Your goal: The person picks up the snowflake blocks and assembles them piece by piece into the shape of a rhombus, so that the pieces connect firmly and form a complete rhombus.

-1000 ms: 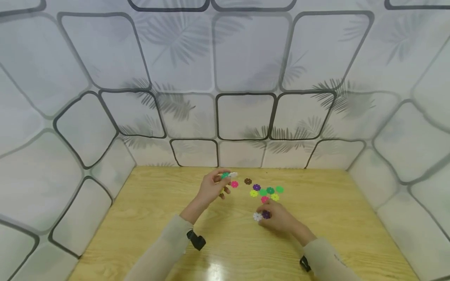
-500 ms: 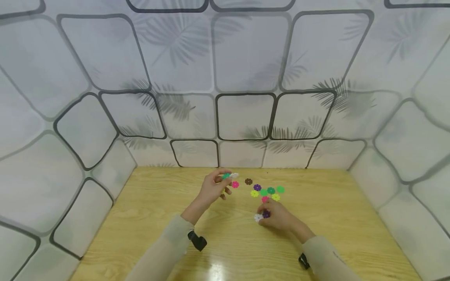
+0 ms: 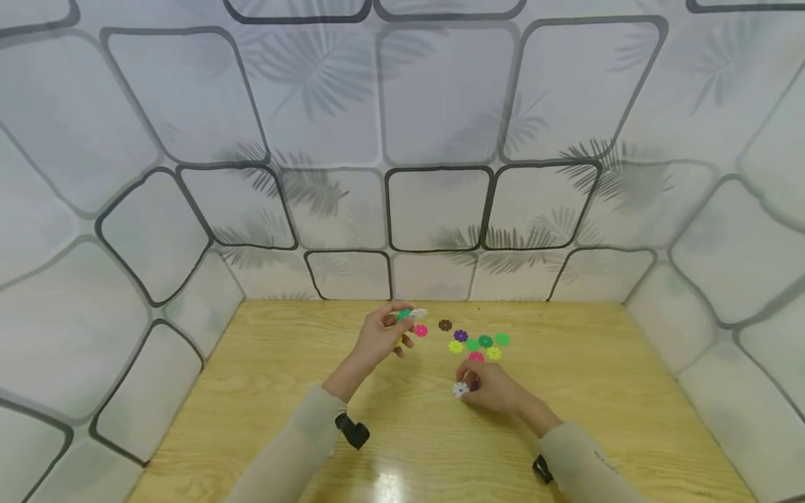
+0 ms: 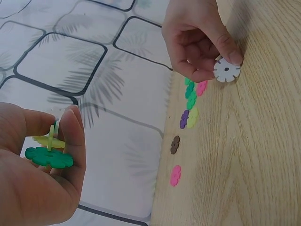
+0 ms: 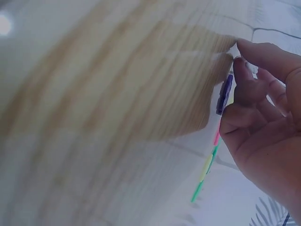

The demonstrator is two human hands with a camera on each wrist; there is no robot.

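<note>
My left hand is raised over the back of the table and holds joined flower-shaped plastic discs. Among them, a green disc and a yellow disc show in the left wrist view, and a white disc sticks out past the fingertips in the head view. To the right and nearer the front, my right hand pinches another white flower disc between thumb and finger. Close by those fingers is a purple disc, mostly covered by the hand in the head view.
Several loose flower discs lie behind my right hand, among them a yellow disc and a pink disc. Further left are a brown disc and a second pink disc. A patterned wall borders the wooden table.
My right hand has shifted slightly left and turned the white disc, and its fingers now cover more of the purple disc. The left hand stays nearly still with its joined discs.
</note>
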